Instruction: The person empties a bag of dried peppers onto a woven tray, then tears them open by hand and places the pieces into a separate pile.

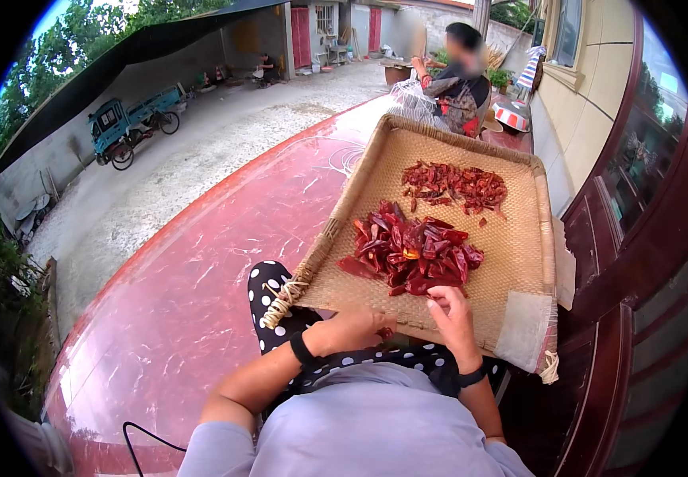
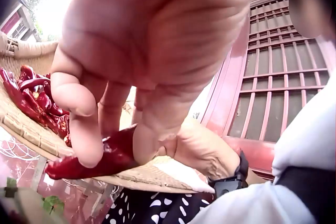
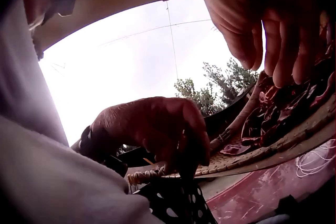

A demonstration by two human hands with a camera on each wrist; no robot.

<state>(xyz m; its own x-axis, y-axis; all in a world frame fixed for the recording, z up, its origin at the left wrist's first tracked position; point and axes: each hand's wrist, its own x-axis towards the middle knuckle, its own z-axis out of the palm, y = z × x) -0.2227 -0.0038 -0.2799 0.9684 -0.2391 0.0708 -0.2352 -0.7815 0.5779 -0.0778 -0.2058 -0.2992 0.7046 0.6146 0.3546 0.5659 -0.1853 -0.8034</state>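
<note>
In the head view my left hand (image 1: 352,328) is at the near edge of a woven bamboo tray (image 1: 511,262), holding a dried red chili (image 2: 100,158) between thumb and fingers. A heap of whole red chilies (image 1: 411,248) lies mid-tray, with a smaller, flatter spread of chili pieces (image 1: 459,187) beyond it. My right hand (image 1: 453,322) reaches over the tray's near rim, its fingertips at the heap's near side. From the right wrist view, that hand's fingers (image 3: 286,50) hang down loosely with nothing seen between them.
The tray sits over my knees in polka-dot trousers (image 1: 268,298). A seated person (image 1: 459,83) is just past its far edge. Dark red doors (image 1: 598,238) stand close on the right. A shiny red floor (image 1: 201,278) spreads left, with a blue three-wheeled cart (image 1: 129,123) beyond.
</note>
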